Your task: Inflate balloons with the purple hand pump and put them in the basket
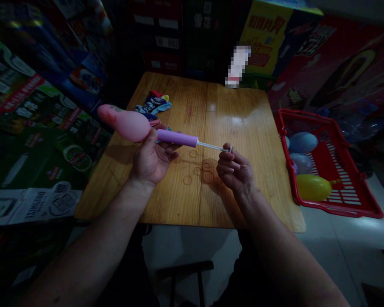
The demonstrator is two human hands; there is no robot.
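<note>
Head cam: pink balloon (124, 123), half-inflated, on purple pump (177, 138) w/ rod (211, 146) out

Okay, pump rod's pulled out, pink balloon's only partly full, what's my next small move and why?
Probably push the rod into the purple pump with your right hand, left hand steady at the nozzle. The rod is drawn out, and the pink balloon looks only partly filled.
</note>
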